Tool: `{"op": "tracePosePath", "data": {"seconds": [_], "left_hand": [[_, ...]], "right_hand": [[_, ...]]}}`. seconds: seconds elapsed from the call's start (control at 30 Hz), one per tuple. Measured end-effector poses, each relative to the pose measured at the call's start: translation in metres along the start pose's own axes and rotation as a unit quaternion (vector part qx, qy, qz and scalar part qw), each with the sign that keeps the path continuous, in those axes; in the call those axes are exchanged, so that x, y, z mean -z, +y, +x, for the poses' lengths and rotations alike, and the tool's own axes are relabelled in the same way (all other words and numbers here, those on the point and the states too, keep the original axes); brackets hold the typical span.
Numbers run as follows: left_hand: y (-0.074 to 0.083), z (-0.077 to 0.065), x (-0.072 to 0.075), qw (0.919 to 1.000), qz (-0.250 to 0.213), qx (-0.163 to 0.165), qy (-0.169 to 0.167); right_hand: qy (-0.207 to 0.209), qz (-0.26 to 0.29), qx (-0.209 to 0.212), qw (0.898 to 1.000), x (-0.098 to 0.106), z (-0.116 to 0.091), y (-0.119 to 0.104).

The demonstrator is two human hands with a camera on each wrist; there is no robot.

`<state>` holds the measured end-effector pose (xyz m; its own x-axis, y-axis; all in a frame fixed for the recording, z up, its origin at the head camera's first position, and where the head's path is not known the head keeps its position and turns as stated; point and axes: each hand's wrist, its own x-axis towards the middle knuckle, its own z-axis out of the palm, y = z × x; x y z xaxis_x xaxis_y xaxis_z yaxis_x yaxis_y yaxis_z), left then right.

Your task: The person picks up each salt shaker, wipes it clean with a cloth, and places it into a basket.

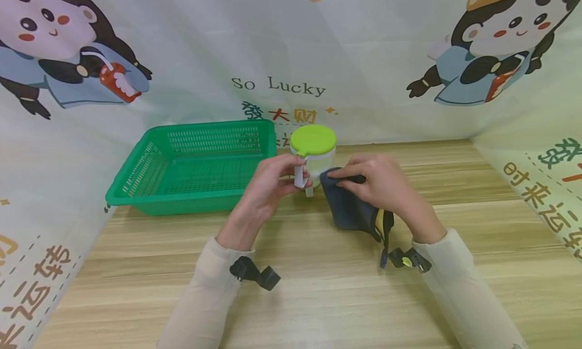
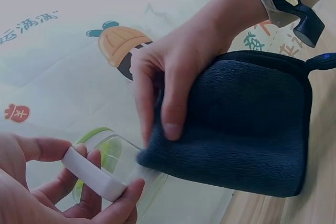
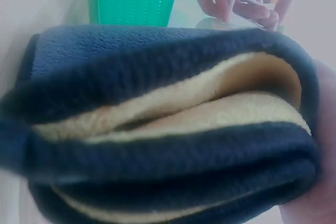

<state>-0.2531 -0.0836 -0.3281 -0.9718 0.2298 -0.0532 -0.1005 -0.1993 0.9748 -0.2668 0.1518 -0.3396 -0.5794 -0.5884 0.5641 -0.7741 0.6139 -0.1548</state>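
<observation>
A clear jar (image 1: pixel 320 162) with a bright green lid (image 1: pixel 313 139) and a white handle (image 2: pixel 94 174) stands tilted or upright near the back; which, I cannot tell. My left hand (image 1: pixel 275 180) grips the handle between thumb and fingers. In my right hand (image 1: pixel 379 180) a folded dark blue cloth (image 1: pixel 347 207) is pinched near its upper corner. The corner meets the jar's side in the left wrist view. Yellow lining (image 3: pixel 236 82) shows between the cloth's folds in the right wrist view. Part of the jar is hidden behind the handle, hand and cloth.
A green perforated plastic basket (image 1: pixel 209 202) sits to the left of the jar, close to my left hand. The wood-grain table (image 1: pixel 318 293) runs up to a printed backdrop (image 1: pixel 382 61), which also closes in both sides.
</observation>
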Motion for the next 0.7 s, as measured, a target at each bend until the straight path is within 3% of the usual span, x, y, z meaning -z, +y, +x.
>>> {"op": "tracePosePath", "data": {"seconds": [0.2,0.37,0.5,0.7], "left_hand": [[-0.0007,0.0017,-0.0024,0.9998,0.02,0.005,0.007],[-0.0001,0.0013,-0.0031,0.9993,0.027,0.017,0.017],[-0.0001,0.0011,-0.0033,0.9993,0.027,0.019,0.019],[-0.0007,0.0009,-0.0039,0.9994,0.026,0.017,0.013]], "right_hand": [[0.075,0.015,0.003,0.997,0.0032,0.0005,0.0018],[0.097,0.023,0.001,0.995,0.0063,0.0017,0.0014],[0.075,0.02,0.0,0.997,0.0065,0.0014,0.001],[-0.003,0.0,-0.006,1.0,0.0032,-0.001,0.0017]]}}
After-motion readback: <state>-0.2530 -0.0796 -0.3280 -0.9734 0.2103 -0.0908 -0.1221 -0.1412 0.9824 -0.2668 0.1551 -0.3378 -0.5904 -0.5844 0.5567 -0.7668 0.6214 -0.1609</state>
